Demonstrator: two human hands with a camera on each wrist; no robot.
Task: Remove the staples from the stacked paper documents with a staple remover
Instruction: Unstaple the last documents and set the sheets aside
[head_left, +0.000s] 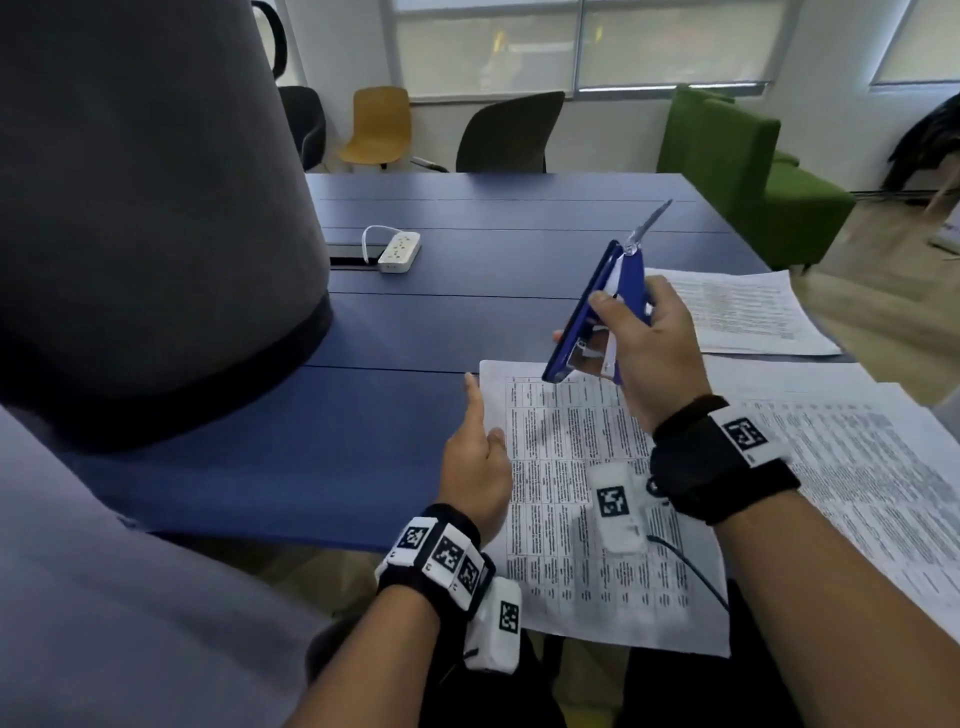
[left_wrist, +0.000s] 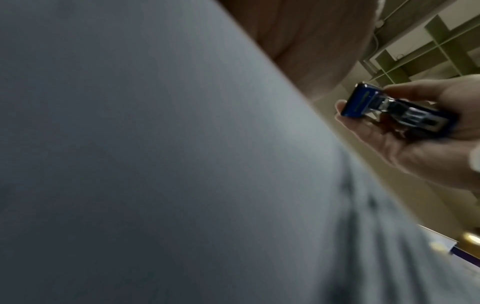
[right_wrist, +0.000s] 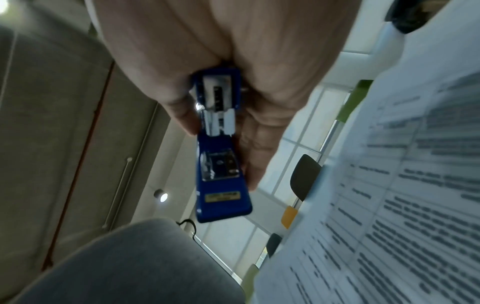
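Observation:
My right hand (head_left: 644, 343) grips a blue stapler-type tool (head_left: 597, 312) with a metal remover prong (head_left: 649, 221) at its far end, held up above the table. Its blue body (right_wrist: 221, 156) fills the middle of the right wrist view, and it shows small (left_wrist: 397, 112) in the left wrist view. A printed document (head_left: 587, 493) lies on the blue table (head_left: 415, 322) under that hand. My left hand (head_left: 480, 457) rests at the document's left edge, index finger extended, holding nothing. No staple is visible.
More printed sheets lie at the right (head_left: 753, 312) and front right (head_left: 883, 467). A white power strip (head_left: 399, 251) sits at the table's middle back. A grey sleeve (head_left: 156, 208) blocks the left of the head view. Chairs (head_left: 506, 132) and a green sofa (head_left: 737, 171) stand beyond.

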